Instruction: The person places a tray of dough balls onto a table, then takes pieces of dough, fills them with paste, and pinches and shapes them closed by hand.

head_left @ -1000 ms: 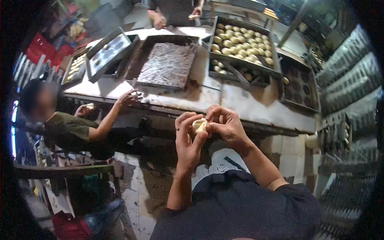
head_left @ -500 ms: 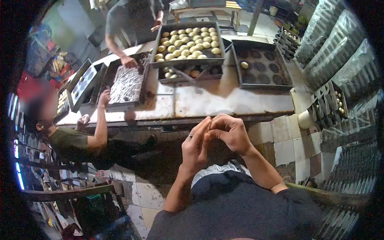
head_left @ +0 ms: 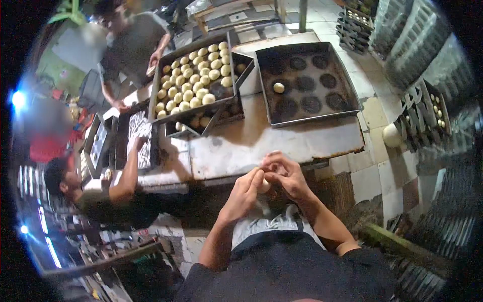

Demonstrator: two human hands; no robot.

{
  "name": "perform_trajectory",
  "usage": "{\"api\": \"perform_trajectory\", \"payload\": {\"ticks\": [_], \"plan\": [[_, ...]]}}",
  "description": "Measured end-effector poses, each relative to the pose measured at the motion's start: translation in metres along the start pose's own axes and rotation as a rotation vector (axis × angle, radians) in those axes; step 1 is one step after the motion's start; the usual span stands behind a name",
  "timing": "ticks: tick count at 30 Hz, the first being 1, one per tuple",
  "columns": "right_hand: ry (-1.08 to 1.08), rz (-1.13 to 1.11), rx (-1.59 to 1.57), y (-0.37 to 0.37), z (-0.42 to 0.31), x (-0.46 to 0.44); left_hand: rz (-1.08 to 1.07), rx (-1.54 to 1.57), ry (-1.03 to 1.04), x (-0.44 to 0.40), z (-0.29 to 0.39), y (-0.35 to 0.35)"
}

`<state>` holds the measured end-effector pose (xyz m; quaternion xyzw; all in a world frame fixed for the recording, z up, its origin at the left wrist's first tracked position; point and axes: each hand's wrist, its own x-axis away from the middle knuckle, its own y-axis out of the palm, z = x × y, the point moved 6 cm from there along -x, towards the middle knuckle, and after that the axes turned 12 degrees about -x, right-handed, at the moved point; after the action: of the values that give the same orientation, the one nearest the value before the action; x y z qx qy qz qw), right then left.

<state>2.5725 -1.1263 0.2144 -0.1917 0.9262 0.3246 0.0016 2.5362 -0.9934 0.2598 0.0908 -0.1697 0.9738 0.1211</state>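
Observation:
My left hand (head_left: 243, 195) and my right hand (head_left: 288, 177) meet in front of my waist, just off the table's near edge. Pinched between their fingertips is a small pale dough ball (head_left: 263, 187), mostly covered by the fingers. Beyond them on the table lies a dark metal tray (head_left: 336, 111) with round dark marks on its bottom. A single dough ball (head_left: 278, 87) sits in its left part. To the left, a tray (head_left: 198, 106) full of pale dough balls is stacked on other trays.
The pale table (head_left: 216, 161) has a rusty front edge. Two people work at its left around a tray of whitish strips (head_left: 143, 151). Stacked trays (head_left: 420, 118) stand on the floor at right, with plastic-wrapped stacks (head_left: 420, 45) behind. A wooden rail (head_left: 402, 244) runs near my right elbow.
My view has swung, so the trays appear further left and the marked tray nearer. My hands stay together, their fingers shifted, and the pale dough between them now shows more.

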Motion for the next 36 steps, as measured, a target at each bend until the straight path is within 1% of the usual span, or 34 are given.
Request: {"api": "perform_trajectory", "payload": {"ticks": [1, 2, 4, 5, 6, 8, 9, 10, 12, 13, 14, 15, 16, 17, 18, 19, 20, 22, 23, 24, 25, 26, 28, 29, 30, 31, 32, 33, 34, 35, 36], "plan": [[0.207, 0.123, -0.100, -0.004, 0.012, -0.007, 0.000, -0.149, 0.082, -0.014, 0.005, -0.006], [0.185, 0.152, -0.094, -0.003, 0.018, -0.018, -0.033, -0.150, 0.098, -0.030, 0.003, -0.012], [0.151, 0.281, -0.267, 0.001, 0.036, -0.037, 0.095, -0.561, 0.231, -0.058, 0.004, -0.036], [0.242, 0.363, -0.559, 0.014, 0.035, -0.043, 0.154, -0.593, 0.352, -0.073, 0.006, -0.045], [0.227, 0.388, -0.538, 0.024, 0.037, -0.054, 0.135, -0.568, 0.369, -0.088, 0.009, -0.052], [0.151, 0.578, -0.663, 0.031, 0.043, -0.075, 0.237, -0.604, 0.602, -0.106, 0.038, -0.069], [0.062, 0.367, -0.703, 0.029, 0.039, -0.093, 0.241, -0.518, 0.618, -0.118, 0.045, -0.078], [0.056, 0.501, -0.548, 0.012, 0.040, -0.098, 0.118, -0.484, 0.626, -0.135, 0.031, -0.083], [0.082, 0.422, -0.305, 0.006, 0.014, -0.134, -0.173, 0.468, 0.224, -0.163, 0.023, -0.092], [0.129, 0.480, -0.068, -0.010, 0.006, -0.147, -0.246, 0.369, 0.350, -0.179, 0.024, -0.107], [0.065, 0.498, 0.321, -0.013, -0.020, -0.169, -0.111, 0.258, 0.455, -0.195, 0.024, -0.122], [-0.051, 0.560, 0.627, -0.022, -0.041, -0.188, -0.037, 0.029, 0.502, -0.216, 0.016, -0.139], [-0.267, 0.655, 0.858, -0.061, -0.042, -0.204, 0.043, -0.207, 0.537, -0.234, 0.008, -0.158], [-0.440, 0.769, 1.212, -0.072, -0.057, -0.223, 0.066, -0.249, 0.389, -0.250, -0.005, -0.174], [-0.601, 0.803, 1.442, -0.107, -0.055, -0.240, 0.081, -0.291, 0.237, -0.261, -0.018, -0.190], [-0.499, 0.738, 1.528, -0.144, -0.045, -0.255, 0.225, -0.358, 0.312, -0.276, -0.030, -0.200], [-0.319, 0.580, 1.782, -0.224, -0.009, -0.258, 0.274, -0.437, 0.262, -0.282, -0.032, -0.208], [0.078, 0.575, 1.624, -0.223, 0.004, -0.255, 0.344, -0.742, 0.280, -0.295, -0.059, -0.208], [-0.086, 0.596, 1.560, -0.189, -0.003, -0.252, 0.351, -0.737, 0.282, -0.298, -0.067, -0.207], [-0.247, 0.613, 1.493, -0.145, -0.009, -0.247, 0.351, -0.828, 0.236, -0.300, -0.075, -0.203], [-0.269, 0.631, 1.385, -0.109, -0.007, -0.233, 0.344, -0.918, 0.198, -0.302, -0.077, -0.201], [-0.310, 0.584, 1.280, -0.078, -0.004, -0.216, 0.337, -0.910, 0.218, -0.304, -0.072, -0.199], [-0.229, 0.494, 1.284, -0.034, 0.024, -0.164, 0.274, -0.985, 0.117, -0.309, -0.067, -0.195], [-0.179, 0.483, 1.332, -0.009, 0.031, -0.138, 0.266, -1.026, 0.097, -0.313, -0.064, -0.194], [-0.109, 0.513, 1.310, 0.005, 0.040, -0.109, 0.237, -1.096, 0.084, -0.321, -0.067, -0.191], [-0.079, 0.509, 1.258, 0.004, 0.053, -0.077, 0.253, -1.115, 0.108, -0.334, -0.079, -0.187], [-0.032, 0.573, 1.216, 0.005, 0.062, -0.046, 0.267, -1.136, 0.130, -0.346, -0.094, -0.183], [0.011, 0.688, 1.184, 0.004, 0.066, -0.015, 0.196, -1.092, 0.148, -0.351, -0.100, -0.180], [-0.018, 0.728, 1.228, 0.002, 0.066, 0.015, 0.123, -1.052, 0.166, -0.358, -0.107, -0.180], [-0.047, 0.771, 1.293, 0.000, 0.060, 0.044, -0.056, -0.975, 0.225, -0.385, -0.141, -0.189], [-0.072, 0.811, 1.358, 0.005, 0.050, 0.067, 0.082, -0.753, 0.270, -0.337, -0.087, -0.196]]}}
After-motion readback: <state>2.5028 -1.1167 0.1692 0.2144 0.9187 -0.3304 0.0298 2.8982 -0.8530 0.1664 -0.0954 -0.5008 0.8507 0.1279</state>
